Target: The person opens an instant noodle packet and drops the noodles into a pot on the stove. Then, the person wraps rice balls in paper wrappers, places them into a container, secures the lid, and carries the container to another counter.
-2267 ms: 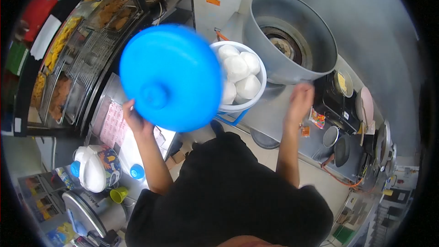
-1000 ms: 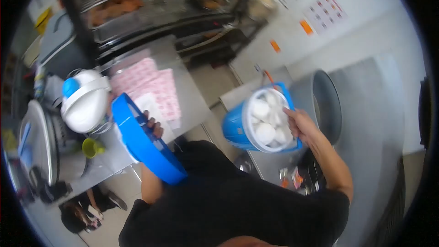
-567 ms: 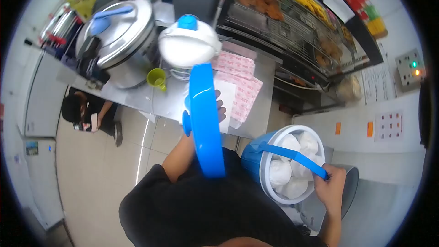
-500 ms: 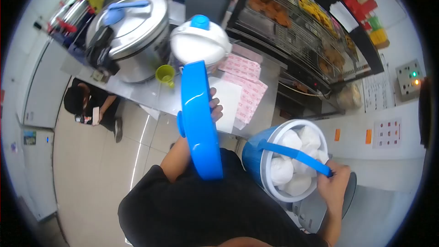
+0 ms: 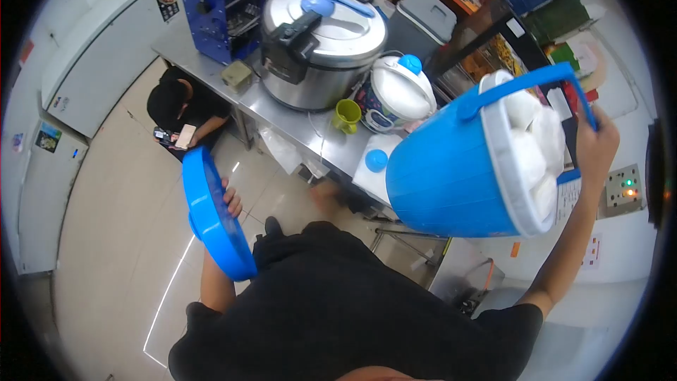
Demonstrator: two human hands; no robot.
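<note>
My right hand [image 5: 597,137] grips the blue handle of a blue cooler bucket [image 5: 451,169], which hangs tilted above the counter's near end. White wrapped bundles [image 5: 527,144] fill the bucket up to its white rim, and its mouth faces right. On the other side, my left hand [image 5: 231,199] has its fingers curled round the edge of a round blue lid [image 5: 215,219], held on its side over the floor. Part of that hand is hidden behind the lid.
The metal counter [image 5: 282,113] holds a large steel rice cooker [image 5: 317,35], a white-lidded jug [image 5: 400,92], a green mug [image 5: 346,116] and a blue machine [image 5: 211,21]. A person [image 5: 187,106] crouches at the left with a phone. A food display case [image 5: 486,56] stands behind the bucket.
My right hand has raised the bucket from low at the right to above the counter's end. My left hand has moved left and down with the lid. The view has turned.
</note>
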